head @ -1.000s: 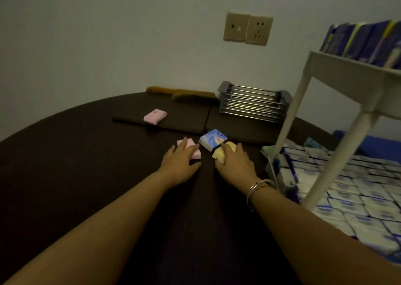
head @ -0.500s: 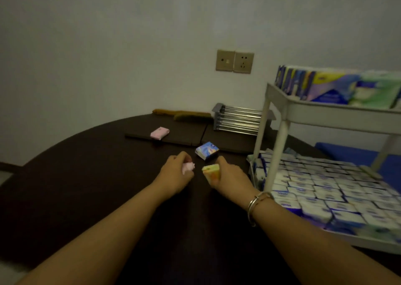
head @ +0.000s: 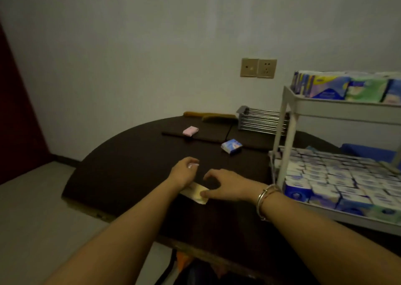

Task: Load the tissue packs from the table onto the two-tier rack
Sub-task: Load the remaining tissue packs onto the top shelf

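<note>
Over the dark surface (head: 130, 176), left hand (head: 182, 173) curls around a pink pack (head: 192, 165); right hand (head: 225, 186) thumb-pinches a yellow pack (head: 196, 192), fingers arched.

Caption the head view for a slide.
Left hand grips a pink pack, right hand pinches a yellow pack beside the rack.

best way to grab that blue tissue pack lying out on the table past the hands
The blue pack lies flat, apart from other things. Come from above and pinch its two long side edges between thumb and fingers; its thin, soft, flat shape suits that.
</note>
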Tool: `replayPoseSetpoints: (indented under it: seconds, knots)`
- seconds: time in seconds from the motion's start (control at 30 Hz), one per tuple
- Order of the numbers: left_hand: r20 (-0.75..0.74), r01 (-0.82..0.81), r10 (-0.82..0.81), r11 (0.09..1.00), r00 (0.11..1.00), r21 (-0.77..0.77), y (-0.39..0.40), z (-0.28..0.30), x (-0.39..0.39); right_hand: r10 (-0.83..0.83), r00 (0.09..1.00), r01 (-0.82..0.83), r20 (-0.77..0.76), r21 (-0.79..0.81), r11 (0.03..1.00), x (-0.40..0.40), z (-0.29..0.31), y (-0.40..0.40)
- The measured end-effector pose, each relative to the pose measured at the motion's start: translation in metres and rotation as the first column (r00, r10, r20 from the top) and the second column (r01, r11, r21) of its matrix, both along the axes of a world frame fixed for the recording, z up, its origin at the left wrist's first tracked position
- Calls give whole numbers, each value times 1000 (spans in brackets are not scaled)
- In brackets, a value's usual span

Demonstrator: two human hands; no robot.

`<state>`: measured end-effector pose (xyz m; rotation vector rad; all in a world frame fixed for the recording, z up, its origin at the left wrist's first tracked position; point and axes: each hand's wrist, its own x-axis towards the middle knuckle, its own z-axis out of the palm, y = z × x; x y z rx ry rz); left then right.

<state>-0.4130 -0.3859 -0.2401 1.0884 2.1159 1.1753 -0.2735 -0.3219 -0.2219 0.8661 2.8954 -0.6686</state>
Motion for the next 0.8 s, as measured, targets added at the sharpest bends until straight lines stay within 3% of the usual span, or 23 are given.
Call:
replayPoseSetpoints:
  seconds: [0.23,0.37,0.47,0.63,0.8]
  knots:
    - [48,-27,25,999,999,32,-17,-6,-22,-127,991,123,51,84,989,-21,-31,-4]
    - [41,-33,29,995,999,95,-17,3,-17,-150,988,152,-31,120,981,-12,-20,1]
    - [43,-45,38,983,998,180,-11,34,-7,-140,969,173,-201,156,973,3,25,8]
    - [43,-20,7,958,999,287,20,124,22,-37,895,231,-445,390,892,33,149,23]
    - [32,167,-188,925,982,341,55,203,55,-13,903,255,-430,511,821,63,266,49]
